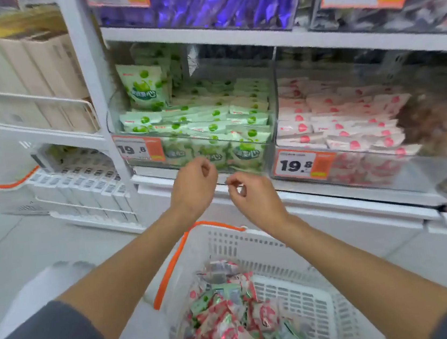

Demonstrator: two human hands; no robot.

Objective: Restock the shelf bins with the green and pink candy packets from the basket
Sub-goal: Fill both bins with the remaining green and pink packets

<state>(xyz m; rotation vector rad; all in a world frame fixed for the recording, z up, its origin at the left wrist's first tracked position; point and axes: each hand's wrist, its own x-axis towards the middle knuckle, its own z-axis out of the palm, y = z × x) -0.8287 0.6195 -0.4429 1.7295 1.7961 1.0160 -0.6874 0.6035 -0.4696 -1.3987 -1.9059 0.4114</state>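
- While neither hand carries anything that I can see, the stock I want, the green and pink packets [235,317], lies heaped and jumbled in the white basket [255,252], below the green bin [273,123] and nearer to me.
- My left hand [193,184] sits just in front of the green bin's front wall, its grip loosely curled around nothing.
- My right hand [253,193] is just beside it, a little lower than the bin's front. Thumb and forefinger are close together, but I see no packet between them.
- I judge the step in hand to be going down for the next load. Because the colours are mixed, I would pick green only, take a small flat handful, and check it before lifting.
- The green bin looks well filled with flat rows, so I would lay new packets face up towards the back rather than drop them on the front edge.
- The pink bin [370,157] stands directly to the right of the green bin. Pink packets go there, and I must not cross the divider.
- The frame is blurred, so I would slow down.
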